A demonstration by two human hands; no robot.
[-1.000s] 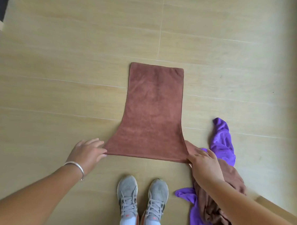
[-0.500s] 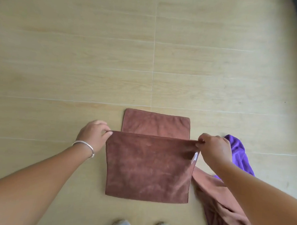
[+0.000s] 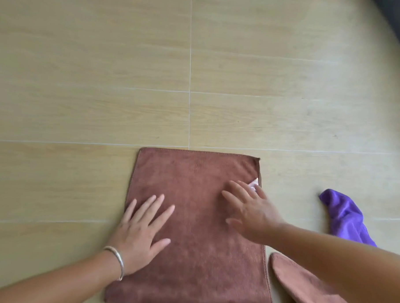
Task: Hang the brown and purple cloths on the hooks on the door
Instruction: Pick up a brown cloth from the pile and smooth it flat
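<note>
Head view: folded brown cloth [image 3: 191, 219] on floor [image 3: 83, 77], soft, light, limp; my left hand [image 3: 138, 235] and right hand [image 3: 249, 213] flat on it, fingers straight. Purple cloth [image 3: 345, 217] crumpled rightward. Pinch a corner.

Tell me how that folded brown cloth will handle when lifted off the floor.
Likely floppy: the folded brown cloth lies flat in soft layers under the left hand and right hand, so it would probably sag and unfold. Probably light. Its plush surface suggests good grip.
</note>
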